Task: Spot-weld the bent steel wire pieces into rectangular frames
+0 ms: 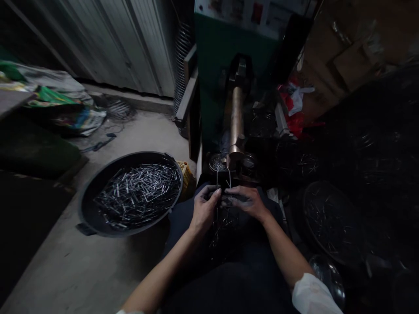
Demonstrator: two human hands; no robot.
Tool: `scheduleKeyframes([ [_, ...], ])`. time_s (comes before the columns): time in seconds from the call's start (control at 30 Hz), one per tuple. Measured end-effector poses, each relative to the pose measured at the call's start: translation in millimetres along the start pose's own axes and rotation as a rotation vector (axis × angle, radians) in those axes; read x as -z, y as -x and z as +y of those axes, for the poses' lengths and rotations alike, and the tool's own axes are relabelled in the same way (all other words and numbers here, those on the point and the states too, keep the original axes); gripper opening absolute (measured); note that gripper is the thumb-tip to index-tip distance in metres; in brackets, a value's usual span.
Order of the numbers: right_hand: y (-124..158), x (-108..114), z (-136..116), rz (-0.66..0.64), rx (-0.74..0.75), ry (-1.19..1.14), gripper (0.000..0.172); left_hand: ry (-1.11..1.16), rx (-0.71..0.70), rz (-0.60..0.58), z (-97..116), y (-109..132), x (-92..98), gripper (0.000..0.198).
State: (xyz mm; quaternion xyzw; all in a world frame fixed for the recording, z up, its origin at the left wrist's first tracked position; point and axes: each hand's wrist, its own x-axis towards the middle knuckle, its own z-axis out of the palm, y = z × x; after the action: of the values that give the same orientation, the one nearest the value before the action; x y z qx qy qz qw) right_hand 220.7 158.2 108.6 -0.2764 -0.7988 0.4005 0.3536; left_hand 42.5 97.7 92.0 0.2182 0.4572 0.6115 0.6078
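A thin bent metal wire (217, 176), shaped like a narrow U with its crosspiece at the far end, stands out in front of my hands. My left hand (204, 207) pinches one leg of it between thumb and fingers. Close beside, my right hand (248, 201) has its fingers curled together near the other leg; what lies in them is too dark and small to make out. Just beyond the wire is the lower tip of a machine's copper-coloured arm (237, 117). Several loose wires (225, 220) lie in the dark below my hands.
A wide black basin (85, 218) heaped with bent metal wires (140, 192) stands at my left, a yellow crate (185, 174) behind it. The green machine (212, 56) rises ahead. A small dish of metal bits (217, 162) sits by its arm. Another dark basin (307, 205) stands right.
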Motion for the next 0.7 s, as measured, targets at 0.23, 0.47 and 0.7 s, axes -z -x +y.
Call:
scheduleKeyframes([
  [0.23, -2.1, -1.7, 4.5, 0.007, -0.08, -0.07, 0.025, -0.032, -0.038, 0.024, 0.1, -4.5, -0.8, 0.034],
  [0.47, -9.7, -2.8, 8.4, 0.16, -0.133, 0.052, 0.03, -0.161, -0.088, 0.012, 15.1, -17.5, -4.2, 0.035],
  [0.7, -37.9, 10.0, 25.2, 0.281, -0.215, 0.031, 0.02, -0.097, -0.124, 0.025, 28.0, -66.3, -18.5, 0.039],
])
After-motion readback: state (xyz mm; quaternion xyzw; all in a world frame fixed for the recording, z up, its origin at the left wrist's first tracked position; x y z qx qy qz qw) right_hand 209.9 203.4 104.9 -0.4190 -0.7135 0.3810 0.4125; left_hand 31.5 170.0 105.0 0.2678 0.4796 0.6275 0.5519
